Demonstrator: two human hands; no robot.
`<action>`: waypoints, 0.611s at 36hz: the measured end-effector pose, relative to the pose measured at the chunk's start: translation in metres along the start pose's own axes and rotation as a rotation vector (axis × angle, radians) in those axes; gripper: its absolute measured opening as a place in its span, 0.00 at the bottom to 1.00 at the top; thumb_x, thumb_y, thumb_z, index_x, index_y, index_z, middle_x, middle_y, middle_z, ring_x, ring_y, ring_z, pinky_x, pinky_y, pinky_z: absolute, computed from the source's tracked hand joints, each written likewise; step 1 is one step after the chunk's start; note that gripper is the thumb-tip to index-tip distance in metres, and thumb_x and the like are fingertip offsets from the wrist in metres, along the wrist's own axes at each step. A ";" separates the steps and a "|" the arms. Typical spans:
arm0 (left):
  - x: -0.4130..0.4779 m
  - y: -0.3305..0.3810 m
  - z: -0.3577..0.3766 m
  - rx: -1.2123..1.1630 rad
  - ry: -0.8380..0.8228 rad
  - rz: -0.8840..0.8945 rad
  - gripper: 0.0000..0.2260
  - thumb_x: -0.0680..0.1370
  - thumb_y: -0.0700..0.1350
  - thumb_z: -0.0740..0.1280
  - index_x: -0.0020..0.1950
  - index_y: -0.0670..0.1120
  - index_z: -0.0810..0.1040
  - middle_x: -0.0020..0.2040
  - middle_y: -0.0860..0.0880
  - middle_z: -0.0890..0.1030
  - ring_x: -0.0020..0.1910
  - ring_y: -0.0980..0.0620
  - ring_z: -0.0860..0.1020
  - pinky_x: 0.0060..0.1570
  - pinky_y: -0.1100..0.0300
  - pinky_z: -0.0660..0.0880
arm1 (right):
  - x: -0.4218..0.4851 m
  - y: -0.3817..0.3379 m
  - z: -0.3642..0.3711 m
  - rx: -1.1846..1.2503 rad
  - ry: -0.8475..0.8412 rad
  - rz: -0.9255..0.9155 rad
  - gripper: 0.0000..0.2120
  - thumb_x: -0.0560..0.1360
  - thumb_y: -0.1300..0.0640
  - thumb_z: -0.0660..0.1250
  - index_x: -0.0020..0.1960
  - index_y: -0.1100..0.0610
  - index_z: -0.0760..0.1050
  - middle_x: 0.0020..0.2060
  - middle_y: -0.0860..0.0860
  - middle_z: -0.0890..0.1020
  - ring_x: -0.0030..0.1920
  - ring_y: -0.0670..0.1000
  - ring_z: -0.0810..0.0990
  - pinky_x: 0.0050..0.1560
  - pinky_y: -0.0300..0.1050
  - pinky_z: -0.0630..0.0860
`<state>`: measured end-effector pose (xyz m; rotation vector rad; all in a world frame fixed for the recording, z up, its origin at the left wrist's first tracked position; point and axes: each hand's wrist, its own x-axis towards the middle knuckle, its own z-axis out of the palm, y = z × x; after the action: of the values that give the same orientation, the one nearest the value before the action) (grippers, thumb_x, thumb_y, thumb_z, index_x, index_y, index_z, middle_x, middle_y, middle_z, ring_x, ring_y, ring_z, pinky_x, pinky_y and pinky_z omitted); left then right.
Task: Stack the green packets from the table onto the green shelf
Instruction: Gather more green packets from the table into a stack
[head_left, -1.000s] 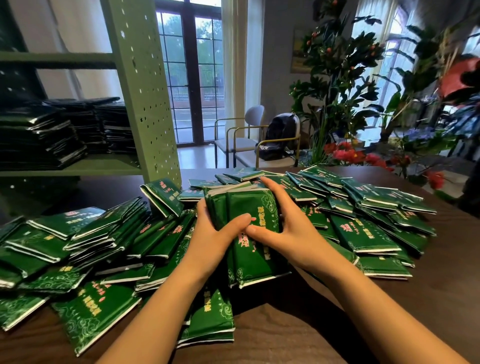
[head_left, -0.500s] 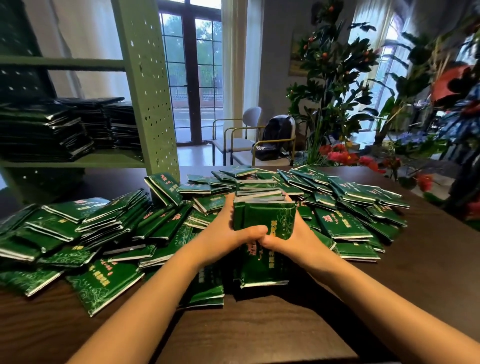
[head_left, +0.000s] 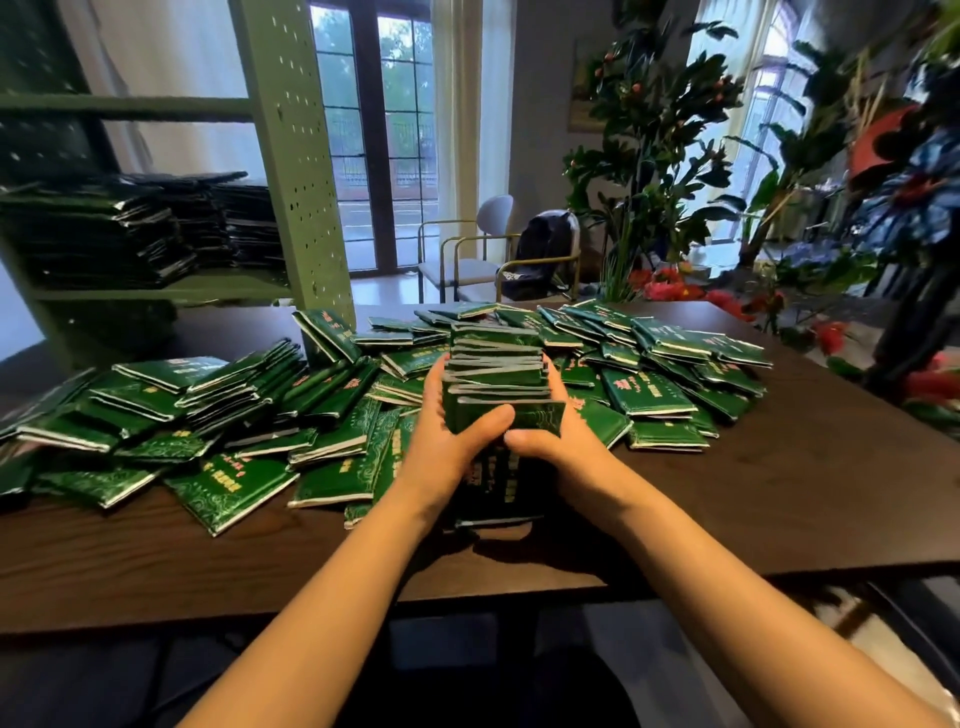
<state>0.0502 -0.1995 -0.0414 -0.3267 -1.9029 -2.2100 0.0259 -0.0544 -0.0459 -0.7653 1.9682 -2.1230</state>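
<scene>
Now, L grip (head_left: 447, 441) + R grip (head_left: 563, 436) clamped on 1 pkt stack (head_left: 496, 364), dozens more pkts (head_left: 649, 395) loose on table (head_left: 779, 493)

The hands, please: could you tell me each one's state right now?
Left hand: grips the bundle of green packets.
Right hand: grips the same bundle.

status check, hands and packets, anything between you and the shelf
Both gripping: left hand and right hand hold the packet bundle by its sides. Target green shelf back left, stacks already on it. Path: loose packets heaped across the table.
</scene>
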 end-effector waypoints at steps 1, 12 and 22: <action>-0.002 0.000 0.000 -0.001 -0.010 0.005 0.50 0.55 0.54 0.78 0.74 0.47 0.62 0.59 0.50 0.80 0.57 0.54 0.80 0.61 0.57 0.76 | -0.002 -0.001 0.001 0.044 -0.001 0.010 0.58 0.57 0.48 0.81 0.77 0.47 0.50 0.67 0.55 0.74 0.66 0.57 0.74 0.69 0.62 0.66; -0.009 -0.007 -0.001 0.112 -0.104 0.003 0.55 0.58 0.51 0.77 0.79 0.49 0.50 0.69 0.47 0.73 0.63 0.57 0.76 0.59 0.65 0.75 | 0.004 -0.012 0.012 0.209 0.244 -0.033 0.50 0.58 0.35 0.72 0.75 0.49 0.59 0.70 0.54 0.69 0.68 0.55 0.71 0.69 0.57 0.67; -0.009 -0.009 0.002 0.180 -0.140 -0.023 0.49 0.63 0.44 0.76 0.77 0.50 0.51 0.70 0.46 0.72 0.67 0.52 0.74 0.59 0.69 0.74 | 0.007 -0.008 0.022 0.236 0.328 -0.056 0.51 0.61 0.29 0.71 0.74 0.56 0.61 0.69 0.57 0.72 0.68 0.57 0.72 0.70 0.62 0.64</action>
<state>0.0563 -0.1961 -0.0519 -0.4414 -2.1707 -2.0587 0.0319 -0.0761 -0.0363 -0.4600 1.8001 -2.5936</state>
